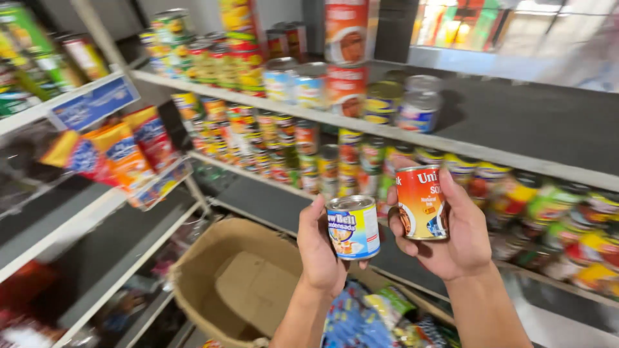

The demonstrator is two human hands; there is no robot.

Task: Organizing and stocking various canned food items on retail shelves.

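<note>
Overhead, bare shelf [535, 119] lies beyond both held cans.

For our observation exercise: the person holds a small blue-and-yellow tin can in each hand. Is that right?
Not quite. In the head view, only the left hand holds a small blue-and-yellow tin can; the right hand holds a taller orange-and-red tin can.

Grey shop shelves [516, 116] with white edges running from nine to three o'clock, bright window [477, 26] at one o'clock.
</note>
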